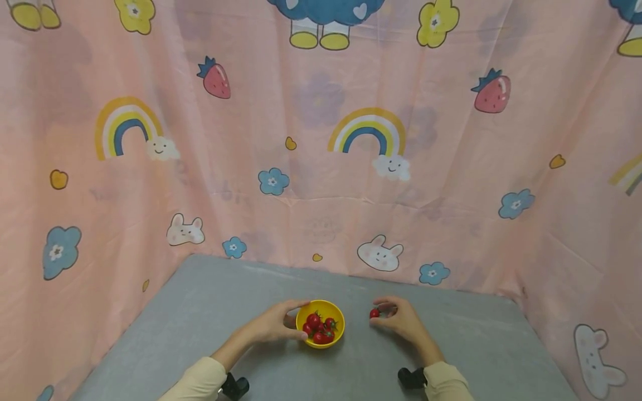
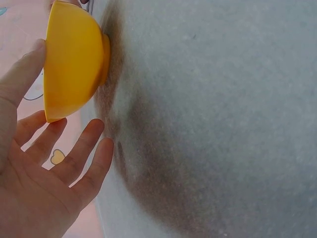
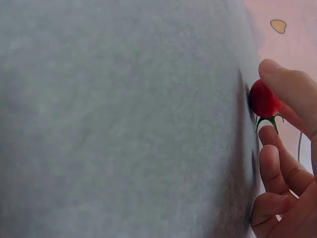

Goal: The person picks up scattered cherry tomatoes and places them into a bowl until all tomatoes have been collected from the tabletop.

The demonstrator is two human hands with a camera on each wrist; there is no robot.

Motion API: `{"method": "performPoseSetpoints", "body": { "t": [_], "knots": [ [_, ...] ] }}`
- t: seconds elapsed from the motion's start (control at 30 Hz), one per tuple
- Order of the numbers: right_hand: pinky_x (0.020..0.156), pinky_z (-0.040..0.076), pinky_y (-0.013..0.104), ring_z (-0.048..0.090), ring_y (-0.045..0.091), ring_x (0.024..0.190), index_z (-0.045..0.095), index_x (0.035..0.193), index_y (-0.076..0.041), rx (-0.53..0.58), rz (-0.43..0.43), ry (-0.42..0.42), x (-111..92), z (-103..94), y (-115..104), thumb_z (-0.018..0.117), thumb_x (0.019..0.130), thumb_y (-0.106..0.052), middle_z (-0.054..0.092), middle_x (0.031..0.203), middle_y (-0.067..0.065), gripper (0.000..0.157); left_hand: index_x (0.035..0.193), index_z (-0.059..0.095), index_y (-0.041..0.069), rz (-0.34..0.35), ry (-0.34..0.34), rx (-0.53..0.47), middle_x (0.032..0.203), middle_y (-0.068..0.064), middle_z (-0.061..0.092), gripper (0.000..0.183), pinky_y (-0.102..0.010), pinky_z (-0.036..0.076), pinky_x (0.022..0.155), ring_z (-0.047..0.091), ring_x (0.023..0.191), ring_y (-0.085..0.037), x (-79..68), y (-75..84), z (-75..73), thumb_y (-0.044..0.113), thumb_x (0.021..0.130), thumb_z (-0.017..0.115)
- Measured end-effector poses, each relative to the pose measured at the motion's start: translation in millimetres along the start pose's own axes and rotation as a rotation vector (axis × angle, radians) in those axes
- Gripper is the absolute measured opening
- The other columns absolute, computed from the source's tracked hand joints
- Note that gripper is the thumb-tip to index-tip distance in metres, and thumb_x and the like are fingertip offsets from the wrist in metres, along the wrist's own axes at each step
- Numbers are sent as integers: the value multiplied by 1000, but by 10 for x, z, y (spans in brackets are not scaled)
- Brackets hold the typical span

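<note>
A small yellow bowl (image 1: 321, 346) stands on the grey table, with several red cherry tomatoes (image 1: 314, 320) with green stems inside. My left hand (image 1: 276, 323) holds the bowl from its left side, thumb and fingertips at the rim. In the left wrist view the bowl (image 2: 74, 59) shows its outer wall and foot, while two fingers are spread away from it. To the right of the bowl, my right hand (image 1: 401, 320) has thumb and index finger about a single cherry tomato (image 3: 262, 99), low at the table surface. Its green stem points toward the other, loosely bent fingers.
The grey table (image 1: 281, 373) reaches back to a pink curtain (image 1: 311, 223) printed with rainbows, rabbits and flowers. Further curtain hangs along the left and right sides. A black wrist device (image 1: 412, 379) sits at the right sleeve, another (image 1: 234, 385) at the left.
</note>
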State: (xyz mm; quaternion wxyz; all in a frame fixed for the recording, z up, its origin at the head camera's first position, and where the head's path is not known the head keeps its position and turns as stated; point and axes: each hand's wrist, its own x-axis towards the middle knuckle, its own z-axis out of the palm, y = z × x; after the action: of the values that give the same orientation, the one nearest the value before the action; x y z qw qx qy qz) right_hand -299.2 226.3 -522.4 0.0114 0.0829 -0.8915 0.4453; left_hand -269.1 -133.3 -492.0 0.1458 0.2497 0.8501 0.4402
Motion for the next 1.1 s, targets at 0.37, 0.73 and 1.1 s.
{"method": "performPoseSetpoints", "body": {
  "t": [0.37, 0.73, 1.1],
  "knots": [
    [68, 48, 30, 63, 25, 84, 76, 98, -2, -9, -118, -56, 51, -27, -7, 88, 78, -8, 72, 92, 6, 24, 151, 48, 11, 12, -1, -6, 148, -14, 48, 73, -39, 56, 91, 66, 107, -26, 8, -18, -15, 24, 89, 82],
    [67, 48, 31, 61, 24, 81, 76, 92, -5, -49, -112, -32, 73, -7, -14, 87, 79, -6, 70, 88, 3, 18, 151, 48, 10, 10, -2, 5, 149, -15, 48, 72, -41, 55, 92, 65, 108, -28, 10, -4, -14, 22, 89, 82],
    [70, 49, 36, 57, 17, 78, 72, 88, -11, -108, -62, -29, 113, 38, -27, 86, 78, -5, 67, 84, -2, 18, 152, 48, 11, -6, -5, 12, 148, -14, 48, 72, -42, 54, 94, 64, 112, -29, 6, -7, -6, 25, 89, 82]
  ]
}}
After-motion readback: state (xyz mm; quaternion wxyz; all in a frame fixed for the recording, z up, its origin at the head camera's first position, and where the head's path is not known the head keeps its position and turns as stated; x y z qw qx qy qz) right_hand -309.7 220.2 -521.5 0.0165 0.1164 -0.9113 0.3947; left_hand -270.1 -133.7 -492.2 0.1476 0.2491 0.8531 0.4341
